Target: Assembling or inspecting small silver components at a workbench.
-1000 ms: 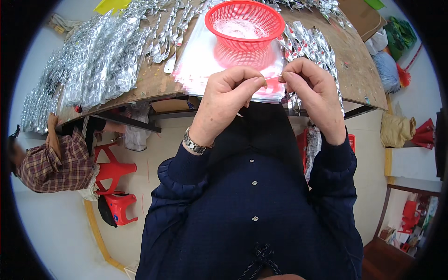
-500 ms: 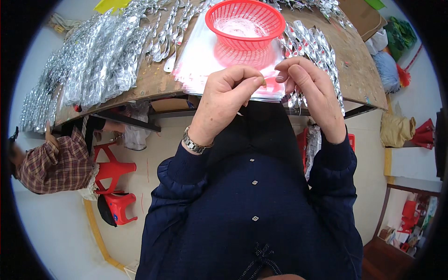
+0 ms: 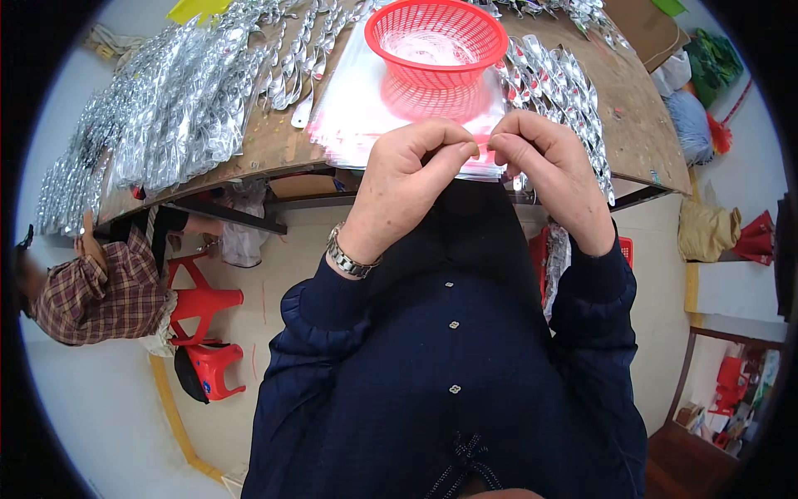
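Left hand (image 3: 407,179) and right hand (image 3: 549,166) meet fingertip to fingertip, fingers narrow, pinching a clear bag (image 3: 490,162) at the worktop (image 3: 274,141) edge. At 12 o'clock stands a red basket (image 3: 436,37); silver packets (image 3: 174,100) lie at 10.

I cannot make out what the left hand (image 3: 407,179) and right hand (image 3: 553,170) pinch, their fingertips cover it; the stack of clear bags (image 3: 357,108) is partly hidden behind them; the desk (image 3: 632,108) runs past the top edge; the silver packets (image 3: 166,108) blur together.
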A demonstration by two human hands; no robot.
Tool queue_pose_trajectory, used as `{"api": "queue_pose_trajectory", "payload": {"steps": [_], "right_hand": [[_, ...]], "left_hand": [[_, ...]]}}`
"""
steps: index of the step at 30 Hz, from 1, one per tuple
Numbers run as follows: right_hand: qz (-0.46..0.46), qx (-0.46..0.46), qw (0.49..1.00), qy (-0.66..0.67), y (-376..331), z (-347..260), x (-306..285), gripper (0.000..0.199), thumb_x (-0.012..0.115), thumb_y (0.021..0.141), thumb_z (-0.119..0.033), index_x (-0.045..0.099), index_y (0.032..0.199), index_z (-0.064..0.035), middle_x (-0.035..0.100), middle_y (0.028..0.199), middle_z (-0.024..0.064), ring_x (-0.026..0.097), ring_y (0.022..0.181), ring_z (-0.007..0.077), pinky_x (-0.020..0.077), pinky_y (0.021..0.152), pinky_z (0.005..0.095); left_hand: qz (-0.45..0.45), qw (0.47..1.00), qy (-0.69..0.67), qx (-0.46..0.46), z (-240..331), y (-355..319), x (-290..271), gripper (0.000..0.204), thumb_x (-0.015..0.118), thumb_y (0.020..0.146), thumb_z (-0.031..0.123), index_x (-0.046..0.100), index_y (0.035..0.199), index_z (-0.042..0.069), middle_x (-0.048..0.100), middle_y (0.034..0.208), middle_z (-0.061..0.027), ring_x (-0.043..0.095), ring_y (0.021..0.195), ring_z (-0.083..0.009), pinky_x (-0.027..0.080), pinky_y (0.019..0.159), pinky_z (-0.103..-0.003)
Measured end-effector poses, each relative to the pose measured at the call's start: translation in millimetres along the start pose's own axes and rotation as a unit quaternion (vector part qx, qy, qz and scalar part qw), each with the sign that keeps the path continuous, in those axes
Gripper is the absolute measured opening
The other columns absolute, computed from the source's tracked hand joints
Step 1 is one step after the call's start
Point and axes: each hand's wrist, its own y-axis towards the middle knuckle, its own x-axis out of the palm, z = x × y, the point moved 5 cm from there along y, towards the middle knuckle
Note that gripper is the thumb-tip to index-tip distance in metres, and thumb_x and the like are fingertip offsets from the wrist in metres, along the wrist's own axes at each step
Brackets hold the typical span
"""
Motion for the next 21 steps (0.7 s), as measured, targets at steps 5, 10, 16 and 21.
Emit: {"api": "queue_pose_trajectory", "payload": {"steps": [5,10,16,21], "right_hand": [[0.009,0.011,1.0,0.013,-2,-6,-2,0.015,0.056,0.092,-0.013,0.061,0.086,0.0006,0.057,0.072,0.0005,0.053,0.066,0.0068,0.0437,0.061,0.022],[-0.004,0.026,1.0,0.001,-5,-9,-5,0.012,0.055,0.092,-0.011,0.061,0.089,-0.0009,0.057,0.076,-0.0006,0.052,0.069,0.0054,0.0438,0.063,0.0206],[-0.007,0.036,0.988,0.149,-10,-13,-6,0.011,0.055,0.094,-0.012,0.059,0.091,-0.0021,0.059,0.079,0.0007,0.052,0.07,0.0058,0.0427,0.065,0.0198],[0.01,-0.003,0.948,0.318,-14,-4,-4,0.01,0.055,0.095,-0.011,0.061,0.095,-0.0031,0.066,0.084,0.0045,0.056,0.072,0.0061,0.0458,0.067,0.0192]], "left_hand": [[0.007,1.0,0.023,0.019,4,-1,0,0.013,0.061,0.09,0.008,0.067,0.097,-0.001,0.06,0.075,0.0032,0.049,0.064,-0.002,0.038,0.056,-0.019],[0.02,0.999,0.032,0.036,7,0,0,0.012,0.061,0.09,0.007,0.067,0.096,-0.002,0.06,0.075,0.0033,0.049,0.065,-0.0024,0.039,0.057,-0.019],[0.006,0.999,0.007,0.049,10,0,0,0.012,0.061,0.09,0.007,0.067,0.097,-0.001,0.06,0.075,0.0022,0.05,0.066,-0.0035,0.04,0.059,-0.019],[-0.013,0.994,-0.105,0.004,3,6,4,0.013,0.06,0.09,0.006,0.066,0.096,-0.003,0.064,0.079,-0.0023,0.059,0.072,-0.0073,0.047,0.066,-0.021]]}}
